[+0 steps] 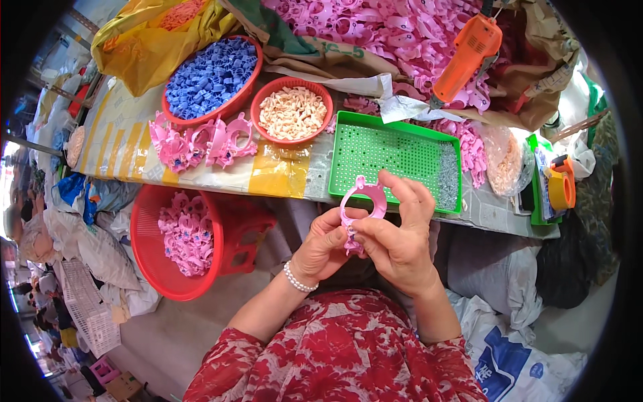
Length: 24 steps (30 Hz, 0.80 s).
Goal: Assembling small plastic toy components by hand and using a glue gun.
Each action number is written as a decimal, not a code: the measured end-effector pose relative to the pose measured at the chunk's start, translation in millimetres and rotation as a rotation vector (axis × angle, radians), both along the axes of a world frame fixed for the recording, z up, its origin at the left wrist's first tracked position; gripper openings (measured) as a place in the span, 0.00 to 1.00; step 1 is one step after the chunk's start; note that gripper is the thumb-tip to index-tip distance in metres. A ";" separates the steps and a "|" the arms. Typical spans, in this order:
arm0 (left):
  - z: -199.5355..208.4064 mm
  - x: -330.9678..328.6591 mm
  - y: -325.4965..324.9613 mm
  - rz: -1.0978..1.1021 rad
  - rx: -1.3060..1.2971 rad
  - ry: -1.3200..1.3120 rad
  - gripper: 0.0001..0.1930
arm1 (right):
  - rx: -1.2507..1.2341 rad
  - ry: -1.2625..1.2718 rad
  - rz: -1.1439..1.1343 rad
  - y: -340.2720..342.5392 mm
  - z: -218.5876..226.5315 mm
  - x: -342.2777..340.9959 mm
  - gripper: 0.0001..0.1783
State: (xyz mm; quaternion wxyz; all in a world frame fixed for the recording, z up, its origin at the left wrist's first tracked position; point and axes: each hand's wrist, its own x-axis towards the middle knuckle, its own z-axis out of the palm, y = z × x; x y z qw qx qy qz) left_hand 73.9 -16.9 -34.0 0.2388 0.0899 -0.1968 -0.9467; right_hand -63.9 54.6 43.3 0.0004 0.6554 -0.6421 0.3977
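Observation:
Between my two hands, just off the table's near edge, is a pink plastic ring-shaped part with small knobs and a dark bit near its lower end. My left hand grips the part's lower left side with thumb and fingers. My right hand pinches the lower end between thumb and index finger, its other fingers raised. Beyond them lies a green perforated tray with small grey pieces at its right end. Several similar pink parts rest on the table to the left.
On the table stand a red basket of blue pieces and a red bowl of cream pieces. Pink parts heap at the back under an orange power tool. A red basket sits below left; an orange tape dispenser is at right.

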 end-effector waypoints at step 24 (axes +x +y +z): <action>7.8 -1.8 2.6 0.023 0.001 -0.011 0.20 | 0.017 -0.630 -0.087 -1.4 -24.8 0.8 0.33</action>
